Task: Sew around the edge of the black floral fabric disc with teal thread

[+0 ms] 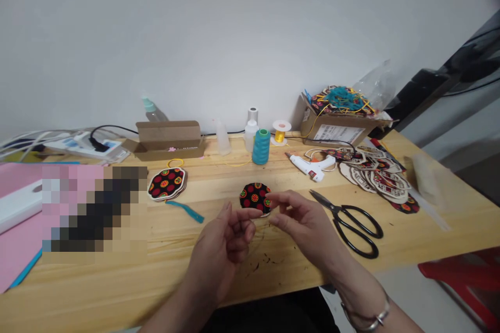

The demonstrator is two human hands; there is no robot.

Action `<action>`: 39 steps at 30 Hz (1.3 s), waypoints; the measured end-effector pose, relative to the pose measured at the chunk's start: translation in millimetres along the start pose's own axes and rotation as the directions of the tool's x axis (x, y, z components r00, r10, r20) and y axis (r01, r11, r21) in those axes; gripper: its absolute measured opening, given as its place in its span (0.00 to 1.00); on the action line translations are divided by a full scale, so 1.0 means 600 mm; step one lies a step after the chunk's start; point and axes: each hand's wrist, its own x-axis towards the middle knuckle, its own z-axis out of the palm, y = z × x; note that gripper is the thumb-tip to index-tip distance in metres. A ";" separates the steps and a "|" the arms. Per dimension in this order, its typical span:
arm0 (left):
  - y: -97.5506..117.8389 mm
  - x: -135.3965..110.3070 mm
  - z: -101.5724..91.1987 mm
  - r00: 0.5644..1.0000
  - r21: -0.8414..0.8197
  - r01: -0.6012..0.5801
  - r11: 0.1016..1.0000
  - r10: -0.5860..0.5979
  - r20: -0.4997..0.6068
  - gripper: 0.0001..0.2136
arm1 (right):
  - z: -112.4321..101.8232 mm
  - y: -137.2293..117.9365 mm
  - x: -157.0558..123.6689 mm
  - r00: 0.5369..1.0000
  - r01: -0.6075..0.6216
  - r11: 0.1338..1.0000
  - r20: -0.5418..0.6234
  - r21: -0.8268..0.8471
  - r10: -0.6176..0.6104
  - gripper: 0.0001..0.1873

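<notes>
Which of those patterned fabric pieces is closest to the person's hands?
The single black round piece, alone just beyond the left hand and right hand. The stack lies farther left; the pile farther right, by the scissors.

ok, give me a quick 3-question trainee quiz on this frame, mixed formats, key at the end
1. True or false: the scissors lie on the table to the right of the right hand.
2. What stands just left of the glue gun? A) teal thread spool B) red mug C) hammer
3. Which hand is nearer the stack of patterned pieces?
Key: 1 true; 2 A; 3 the left hand.
</notes>
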 end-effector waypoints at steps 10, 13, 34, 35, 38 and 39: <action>0.002 -0.002 0.003 0.999 -0.004 0.040 0.999 -0.040 0.026 0.20 | 0.015 0.000 0.013 0.957 0.285 0.952 -0.025 -0.108 -0.289 0.05; 0.004 0.001 0.004 0.997 -0.008 0.050 0.999 -0.050 0.058 0.19 | 0.015 -0.003 0.015 0.901 0.412 0.878 -0.037 -0.243 -0.433 0.04; 0.025 0.013 -0.003 0.982 0.284 -0.170 0.944 0.136 0.134 0.08 | -0.012 -0.003 0.051 0.916 0.320 0.819 -0.064 -0.476 -0.395 0.05; 0.029 0.013 -0.005 0.980 0.265 -0.184 0.947 0.156 0.121 0.08 | -0.017 0.004 0.051 0.925 0.280 0.801 -0.075 -0.529 -0.373 0.05; 0.046 0.011 -0.014 0.974 0.188 -0.225 0.956 0.214 0.076 0.06 | -0.032 0.021 0.038 0.965 0.205 0.724 0.011 -0.659 -0.263 0.07; 0.052 0.009 -0.017 0.969 0.165 -0.244 0.956 0.236 0.068 0.05 | -0.035 0.024 0.029 0.973 0.199 0.699 0.055 -0.686 -0.222 0.07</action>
